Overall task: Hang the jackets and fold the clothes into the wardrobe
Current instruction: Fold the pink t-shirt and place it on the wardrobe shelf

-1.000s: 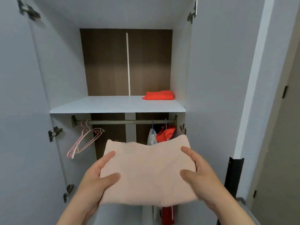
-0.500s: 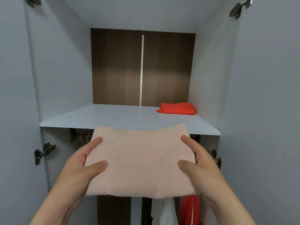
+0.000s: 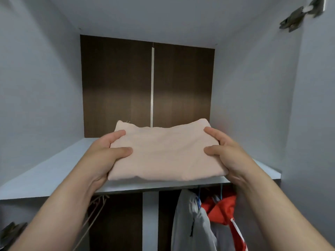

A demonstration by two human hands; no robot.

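Note:
A folded pale pink garment [image 3: 166,153] is held flat over the white wardrobe shelf [image 3: 45,176], right of its middle. My left hand [image 3: 107,156] grips its left edge, thumb on top. My right hand [image 3: 228,153] grips its right edge the same way. Whether the garment rests on the shelf or hovers just above it I cannot tell. The folded orange garment seen earlier at the shelf's back right is hidden behind the pink one. Below the shelf hang a grey jacket [image 3: 192,221] and an orange-red jacket [image 3: 223,211].
The wardrobe's dark brown back panel [image 3: 116,87] and grey side walls [image 3: 36,87] enclose the shelf. Empty pink hangers [image 3: 94,214] hang below on the left. Door hinges show at the top right [image 3: 297,17] and bottom left [image 3: 10,232].
Both hands have lifted the pink garment and pushed it forward over the shelf. The view has moved closer and higher. The folded orange garment is now covered from sight.

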